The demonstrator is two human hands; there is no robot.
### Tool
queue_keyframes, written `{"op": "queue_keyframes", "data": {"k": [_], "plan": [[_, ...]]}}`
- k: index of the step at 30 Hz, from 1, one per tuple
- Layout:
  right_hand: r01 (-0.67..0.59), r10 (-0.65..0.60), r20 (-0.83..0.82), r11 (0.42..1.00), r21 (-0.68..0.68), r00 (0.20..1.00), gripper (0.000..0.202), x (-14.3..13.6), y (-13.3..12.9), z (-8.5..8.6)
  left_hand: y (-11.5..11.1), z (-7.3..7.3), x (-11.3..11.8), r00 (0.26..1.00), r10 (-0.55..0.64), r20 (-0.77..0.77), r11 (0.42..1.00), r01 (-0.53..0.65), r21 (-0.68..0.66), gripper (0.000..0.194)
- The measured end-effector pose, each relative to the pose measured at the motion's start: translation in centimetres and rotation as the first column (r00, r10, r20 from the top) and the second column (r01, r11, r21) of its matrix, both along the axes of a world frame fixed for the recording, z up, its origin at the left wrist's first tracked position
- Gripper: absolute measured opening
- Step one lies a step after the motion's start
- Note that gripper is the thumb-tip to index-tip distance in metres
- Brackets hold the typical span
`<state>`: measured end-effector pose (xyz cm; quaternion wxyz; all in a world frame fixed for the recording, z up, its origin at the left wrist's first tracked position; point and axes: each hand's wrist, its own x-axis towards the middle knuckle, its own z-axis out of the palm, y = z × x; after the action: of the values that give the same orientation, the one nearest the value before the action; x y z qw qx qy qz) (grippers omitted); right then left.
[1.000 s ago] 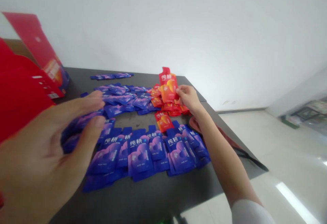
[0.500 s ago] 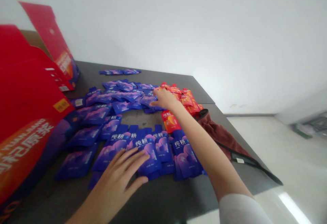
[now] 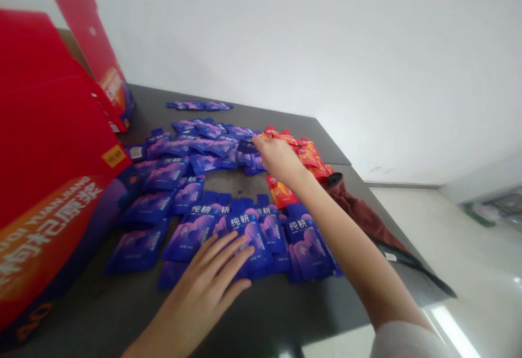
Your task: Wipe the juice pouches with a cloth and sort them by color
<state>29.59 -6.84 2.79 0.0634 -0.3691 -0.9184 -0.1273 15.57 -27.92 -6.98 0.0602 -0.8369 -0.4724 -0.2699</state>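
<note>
Blue-purple drink pouches (image 3: 240,222) overlap in a row at the near side of the grey table (image 3: 261,314). My left hand (image 3: 216,271) rests over them, fingers stretched out and holding nothing. My right hand (image 3: 279,156) reaches across to the far pile, its fingers closed on the edge of a blue pouch (image 3: 245,146) that looks tilted up. More blue pouches (image 3: 207,146) lie heaped to its left. Orange-red pouches (image 3: 308,154) are piled just to its right, and a single orange-red pouch (image 3: 282,192) lies below, partly covered by my wrist.
A large open red carton (image 3: 53,146) stands at the left, its flap (image 3: 87,31) raised. Beside my right forearm, a brown cloth (image 3: 362,211) with dark edging hangs over the table's right side. Two pouches (image 3: 199,106) lie end to end at the back, before a white wall (image 3: 285,37).
My right hand has closed on a blue pouch at the far pile, raising its edge. The left hand stays spread over the near row. The view has shifted slightly.
</note>
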Motion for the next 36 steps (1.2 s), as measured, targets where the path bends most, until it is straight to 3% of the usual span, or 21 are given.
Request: {"op": "queue_keyframes", "data": {"k": [3, 5, 7, 9, 11, 14, 19, 23, 25, 29, 32, 36], "plan": [[0.018, 0.049, -0.201, 0.948, 0.317, 0.978, 0.031, 2.1, -5.4, 2.2, -1.2, 0.2, -1.2, 0.988, 0.034, 0.151, 0.997, -0.044, 0.062, 0.038], [-0.042, 0.155, -0.212, 0.887, 0.459, 0.965, 0.029, 2.7, -9.7, 1.8, -1.8, 0.2, -2.2, 0.958, 0.157, 0.239, 0.981, -0.179, 0.073, 0.036], [-0.106, 0.209, -0.142, 0.846, 0.522, 0.967, 0.026, 2.6, -13.6, -0.3, -2.0, -0.1, -3.1, 0.91, 0.33, 0.252, 0.935, -0.351, 0.045, 0.04], [-0.144, 0.182, -0.053, 0.897, 0.418, 0.982, 0.026, 2.0, -16.3, -3.2, -1.9, -0.6, -3.8, 0.872, 0.454, 0.181, 0.888, -0.459, -0.018, 0.051], [-0.126, 0.12, 0.039, 0.944, 0.305, 0.992, 0.028, 1.5, -17.7, -5.8, -1.8, -1.1, -4.2, 0.877, 0.474, 0.074, 0.879, -0.467, -0.091, 0.061], [-0.102, 0.088, 0.075, 0.973, 0.205, 0.993, 0.032, 1.1, -18.2, -7.6, -1.6, -1.7, -4.5, 0.912, 0.41, -0.008, 0.901, -0.407, -0.149, 0.066], [-0.112, 0.112, 0.004, 0.993, 0.041, 0.994, 0.026, 1.4, -18.5, -6.8, -1.9, -1.7, -4.6, 0.937, 0.35, -0.008, 0.921, -0.346, -0.179, 0.065], [-0.12, 0.115, -0.088, 0.991, -0.054, 0.989, 0.053, 2.1, -18.2, -6.5, -1.9, -1.7, -4.8, 0.931, 0.362, 0.05, 0.916, -0.345, -0.204, 0.06], [-0.121, 0.104, -0.123, 0.984, -0.135, 0.987, 0.059, 2.7, -17.5, -6.5, -1.7, -1.7, -4.9, 0.934, 0.352, 0.066, 0.919, -0.332, -0.21, 0.063], [-0.197, 0.142, -0.2, 0.937, -0.289, 0.969, 0.052, 4.2, -16.2, -7.0, -0.9, -1.4, -5.0, 0.962, 0.271, 0.03, 0.942, -0.258, -0.215, 0.064], [-0.262, 0.193, -0.247, 0.921, -0.29, 0.95, 0.042, 4.8, -15.8, -7.6, -0.7, -1.0, -5.0, 0.972, 0.234, -0.012, 0.949, -0.231, -0.214, 0.058], [-0.283, 0.247, -0.195, 0.942, -0.182, 0.949, 0.035, 4.3, -15.6, -8.2, -0.7, -0.7, -4.7, 0.969, 0.238, -0.062, 0.96, -0.245, -0.137, 0.05]]}}
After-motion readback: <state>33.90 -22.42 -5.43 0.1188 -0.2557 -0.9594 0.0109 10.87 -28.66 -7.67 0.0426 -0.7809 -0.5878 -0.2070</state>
